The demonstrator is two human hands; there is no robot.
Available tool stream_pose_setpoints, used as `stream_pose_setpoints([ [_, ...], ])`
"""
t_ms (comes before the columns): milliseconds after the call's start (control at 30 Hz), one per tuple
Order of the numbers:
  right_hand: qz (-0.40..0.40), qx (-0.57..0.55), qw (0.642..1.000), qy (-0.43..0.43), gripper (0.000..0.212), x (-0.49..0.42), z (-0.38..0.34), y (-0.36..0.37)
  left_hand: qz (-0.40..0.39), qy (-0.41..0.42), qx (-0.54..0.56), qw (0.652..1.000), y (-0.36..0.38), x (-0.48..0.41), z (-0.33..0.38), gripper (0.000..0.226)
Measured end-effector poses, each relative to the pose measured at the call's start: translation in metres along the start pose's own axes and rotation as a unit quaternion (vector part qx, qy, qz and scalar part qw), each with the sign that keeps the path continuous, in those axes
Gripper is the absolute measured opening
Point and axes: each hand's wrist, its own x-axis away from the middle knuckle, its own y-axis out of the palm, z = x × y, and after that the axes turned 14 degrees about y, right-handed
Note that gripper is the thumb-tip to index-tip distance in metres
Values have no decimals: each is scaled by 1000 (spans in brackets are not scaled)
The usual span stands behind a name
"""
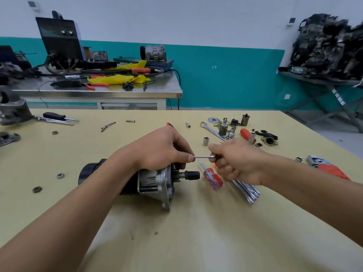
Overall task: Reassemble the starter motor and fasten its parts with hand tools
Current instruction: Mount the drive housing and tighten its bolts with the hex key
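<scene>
The starter motor lies on its side on the yellow table, black body to the left, silver nose housing and black pinion shaft pointing right. My left hand is on top of the housing, fingers curled, its thumb and fingers pinching the tip of a thin silver L-shaped hex key. My right hand grips the bent end of that key, just right of the motor's nose.
A red-handled screwdriver and a bundle of silver wrenches lie under my right hand. Sockets, a ring spanner and small motor parts are scattered at the back right. Loose nuts lie left. A vise stands at the far left.
</scene>
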Motion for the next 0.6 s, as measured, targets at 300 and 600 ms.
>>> stream_pose_setpoints([
  [300, 227, 474, 647, -553, 44, -3, 16, -36, 0, 7, 2, 1000, -1, 2, 2, 17],
  [600, 84, 306, 882, -348, 43, 5, 22, -14, 2, 3, 4, 1000, 0, 0, 1, 14],
])
